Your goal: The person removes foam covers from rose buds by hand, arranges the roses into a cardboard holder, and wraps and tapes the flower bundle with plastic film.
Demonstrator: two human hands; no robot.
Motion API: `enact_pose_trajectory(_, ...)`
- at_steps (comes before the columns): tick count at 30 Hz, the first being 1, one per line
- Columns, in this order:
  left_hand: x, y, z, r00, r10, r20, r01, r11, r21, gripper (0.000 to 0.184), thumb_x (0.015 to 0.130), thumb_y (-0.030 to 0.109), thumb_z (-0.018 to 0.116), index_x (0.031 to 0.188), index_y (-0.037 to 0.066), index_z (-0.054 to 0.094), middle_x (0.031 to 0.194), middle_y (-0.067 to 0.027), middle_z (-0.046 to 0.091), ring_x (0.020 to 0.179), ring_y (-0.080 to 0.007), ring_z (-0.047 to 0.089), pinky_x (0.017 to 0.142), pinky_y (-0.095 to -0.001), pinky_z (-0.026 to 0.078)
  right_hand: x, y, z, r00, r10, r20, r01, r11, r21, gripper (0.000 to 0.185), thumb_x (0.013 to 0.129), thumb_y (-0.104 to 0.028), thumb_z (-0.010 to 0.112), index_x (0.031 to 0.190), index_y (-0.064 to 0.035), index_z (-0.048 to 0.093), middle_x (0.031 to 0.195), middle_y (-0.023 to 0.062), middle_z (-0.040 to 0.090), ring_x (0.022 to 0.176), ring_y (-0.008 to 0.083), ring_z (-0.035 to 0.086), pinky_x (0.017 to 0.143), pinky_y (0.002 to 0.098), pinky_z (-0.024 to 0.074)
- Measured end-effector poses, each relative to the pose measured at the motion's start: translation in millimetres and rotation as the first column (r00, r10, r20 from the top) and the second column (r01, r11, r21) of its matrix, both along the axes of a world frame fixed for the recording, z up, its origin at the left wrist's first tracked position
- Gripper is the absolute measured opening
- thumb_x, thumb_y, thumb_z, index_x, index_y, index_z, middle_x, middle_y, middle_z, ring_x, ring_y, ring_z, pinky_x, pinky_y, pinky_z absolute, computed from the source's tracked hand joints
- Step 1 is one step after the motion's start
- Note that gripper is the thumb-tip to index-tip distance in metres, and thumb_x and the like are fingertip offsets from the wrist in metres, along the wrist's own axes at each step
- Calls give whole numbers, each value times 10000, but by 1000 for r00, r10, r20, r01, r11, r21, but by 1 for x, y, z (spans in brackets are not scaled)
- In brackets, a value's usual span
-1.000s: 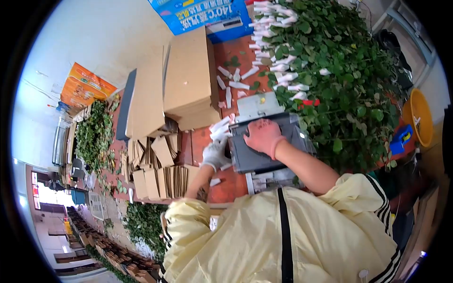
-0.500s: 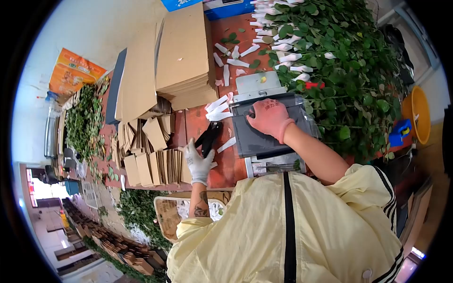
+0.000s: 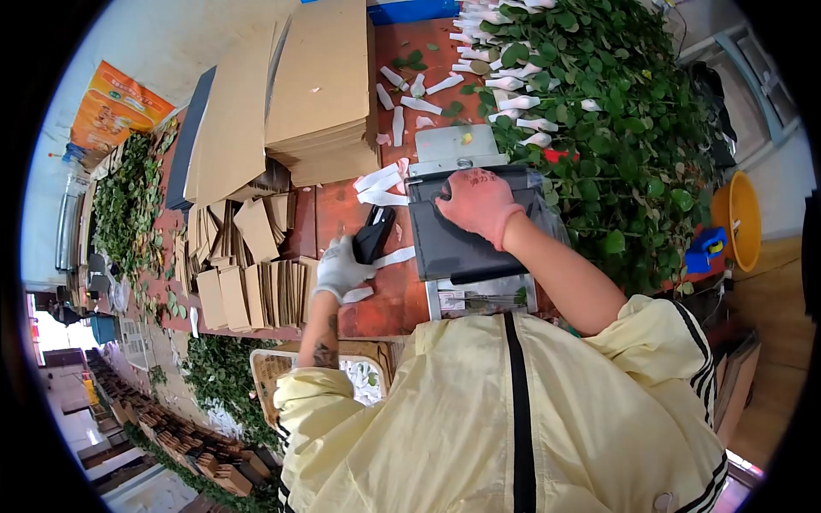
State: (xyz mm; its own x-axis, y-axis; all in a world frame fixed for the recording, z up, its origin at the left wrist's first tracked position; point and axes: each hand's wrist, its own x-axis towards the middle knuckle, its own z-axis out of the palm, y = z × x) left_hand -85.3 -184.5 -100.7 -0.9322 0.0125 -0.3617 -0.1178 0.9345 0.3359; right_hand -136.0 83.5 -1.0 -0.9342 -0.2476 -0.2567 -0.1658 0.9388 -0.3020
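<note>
My left hand (image 3: 342, 267), in a white glove, is at the near left end of a black handheld object (image 3: 375, 233) on the red table. Its thumb stands apart from the fingers, and the fingertips are partly hidden. A pink glove covers my right hand (image 3: 481, 207), which is curled over a dark grey panel (image 3: 462, 252); whatever lies under its fingers is hidden. Beyond the panel is a metal plate (image 3: 456, 145). White paper strips (image 3: 382, 197) lie behind the black object, and another strip (image 3: 395, 256) is beside it.
Cardboard sheets (image 3: 321, 85) are stacked at the back left, with small cardboard pieces (image 3: 256, 291) nearer. Leafy stems with white-wrapped heads (image 3: 599, 154) cover the right side. An orange basin (image 3: 737, 222) stands far right. A tray (image 3: 272, 363) is below the table's front edge.
My left hand came off the black object toward the front left with its fingers spread, then moved back close to it. My right hand has stayed on the panel. The camera view has shifted.
</note>
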Motion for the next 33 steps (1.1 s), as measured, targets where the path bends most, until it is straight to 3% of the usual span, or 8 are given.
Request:
enact_pose_trajectory(4, 8, -38, -10, 999, 41, -28, -20, 854, 520, 587, 617, 138, 697, 1133, -74, 514, 780, -83, 583, 770, -189, 594, 715, -282, 486, -5, 3, 0, 998, -55, -44, 52, 997, -56, 397, 842, -416, 545, 942, -45, 645, 1023, 153, 650, 1024, 292, 598, 907, 367, 456)
enact_pose_trajectory(6, 25, -32, 25, 964, 104, 245, -247, 692, 678, 494, 659, 67, 645, 1118, -62, 513, 782, -33, 539, 711, -91, 532, 656, -231, 459, -7, 5, -1, 1000, -14, -3, 14, 996, -93, 403, 837, -415, 548, 959, -45, 651, 1032, 163, 648, 1022, 295, 601, 912, 370, 455)
enact_pose_trajectory(11, 57, 6, 62, 972, 211, 108, -186, 396, 899, 559, 680, 84, 657, 1182, -57, 457, 988, -73, 528, 806, -114, 552, 721, -248, 483, -7, 3, 2, 998, -28, 55, 31, 997, -68, 412, 839, -415, 544, 974, -40, 647, 1044, 167, 645, 1038, 295, 592, 933, 366, 439)
enact_pose_trajectory(15, 64, 25, 72, 984, 108, -139, 5, 769, 639, 681, 624, 214, 734, 1202, -36, 475, 1029, -145, 543, 929, -226, 569, 802, -336, 487, -6, 3, -1, 1000, -22, 9, 22, 999, -50, 419, 850, -410, 539, 989, -25, 627, 1061, 164, 637, 1041, 295, 589, 939, 366, 433)
enact_pose_trajectory(18, 63, 29, 90, 992, 69, -101, -4, 846, 534, 682, 623, 233, 734, 1197, -40, 486, 1039, -172, 556, 932, -283, 577, 829, -357, 473, -7, 1, 2, 999, -25, 19, 26, 999, -48, 415, 852, -406, 539, 987, -23, 624, 1056, 163, 637, 1033, 296, 591, 936, 365, 434)
enact_pose_trajectory(20, 60, 20, 86, 996, 41, -74, 8, 824, 567, 662, 663, 250, 721, 1202, -51, 482, 986, -145, 586, 856, -234, 590, 769, -325, 486, -5, 2, 3, 999, -33, 22, 34, 999, -36, 411, 851, -405, 540, 982, -25, 626, 1047, 162, 640, 1028, 296, 592, 933, 364, 435)
enact_pose_trajectory(23, 42, 8, 92, 933, -122, 340, -213, 573, 791, 628, 739, 240, 691, 1242, -60, 465, 877, -66, 605, 702, -107, 566, 651, -255, 486, -4, 4, 4, 1000, -23, 21, 25, 996, -87, 413, 849, -405, 540, 980, -23, 628, 1028, 158, 647, 1023, 295, 595, 927, 362, 437)
enact_pose_trajectory(33, 17, -10, 61, 882, -273, 385, -298, 312, 902, 651, 734, 295, 663, 1243, -62, 469, 889, -72, 582, 756, -134, 604, 690, -256, 509, -7, 4, -3, 999, -54, -2, 54, 995, -90, 377, 837, -404, 552, 944, -56, 649, 1021, 143, 652, 1011, 283, 601, 918, 362, 441)
